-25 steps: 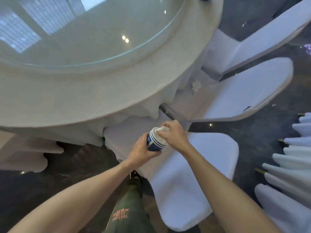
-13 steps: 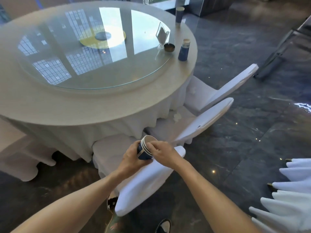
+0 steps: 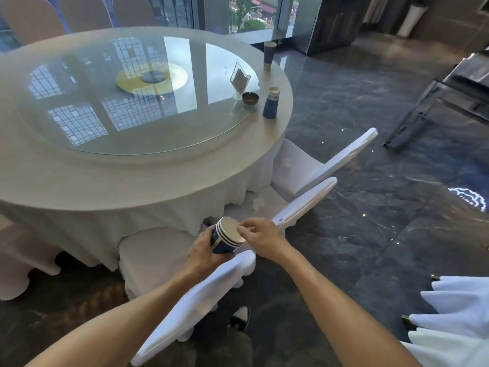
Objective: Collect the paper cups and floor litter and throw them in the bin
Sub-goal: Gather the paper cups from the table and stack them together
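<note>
My left hand (image 3: 202,250) grips a stack of nested blue paper cups (image 3: 227,236) with white rims, tilted with the mouth facing up and right. The fingertips of my right hand (image 3: 260,237) rest pinched on the stack's rim. A blue paper cup (image 3: 271,106) stands on the round table (image 3: 148,176) near its right edge. Another blue cup (image 3: 269,54) stands farther back on the same edge. A crumpled white tissue (image 3: 258,202) lies on the seat of a white-covered chair. No bin is in view.
A glass turntable (image 3: 132,102) covers the table's middle, with an ashtray (image 3: 250,98) and a clear card stand (image 3: 239,80) on it. White-covered chairs (image 3: 312,200) crowd the table's near right side. Stacked white chair covers (image 3: 457,321) are at lower right. Dark polished floor (image 3: 370,234) spreads right.
My view has lifted from the chair seat to the whole table, bringing two more cups into sight. My right hand went from covering the stack's mouth to pinching its rim.
</note>
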